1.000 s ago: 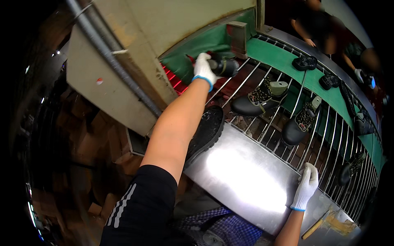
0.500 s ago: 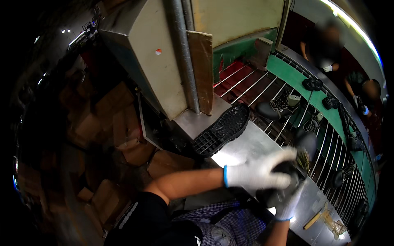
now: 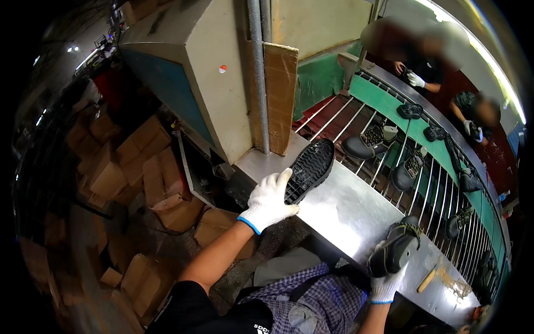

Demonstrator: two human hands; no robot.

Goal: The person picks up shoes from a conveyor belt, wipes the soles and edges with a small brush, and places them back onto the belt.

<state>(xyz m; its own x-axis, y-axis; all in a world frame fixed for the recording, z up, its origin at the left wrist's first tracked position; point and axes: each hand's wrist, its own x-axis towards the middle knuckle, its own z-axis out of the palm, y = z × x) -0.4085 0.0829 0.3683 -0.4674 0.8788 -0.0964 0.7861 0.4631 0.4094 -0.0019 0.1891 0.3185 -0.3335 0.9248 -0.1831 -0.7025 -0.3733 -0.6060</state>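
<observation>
My left hand (image 3: 268, 201), in a white glove with a blue cuff, rests on the near end of a black shoe sole (image 3: 309, 170) that lies tread-up on the steel table (image 3: 345, 214). Its fingers lie along the sole's edge. My right hand (image 3: 386, 284), also gloved, grips a black shoe (image 3: 396, 250) by its heel end at the table's near edge, with the shoe held tilted above the steel.
A rod conveyor (image 3: 389, 167) with green sides carries several black shoes and soles. Two other people (image 3: 423, 55) work at its far side. A beige machine housing (image 3: 206, 72) and a pipe (image 3: 257, 72) stand at left. Cardboard boxes (image 3: 139, 167) cover the floor.
My left hand came back from the far conveyor end to the sole on the steel table. My right hand, empty on the table a second ago, now holds a black shoe.
</observation>
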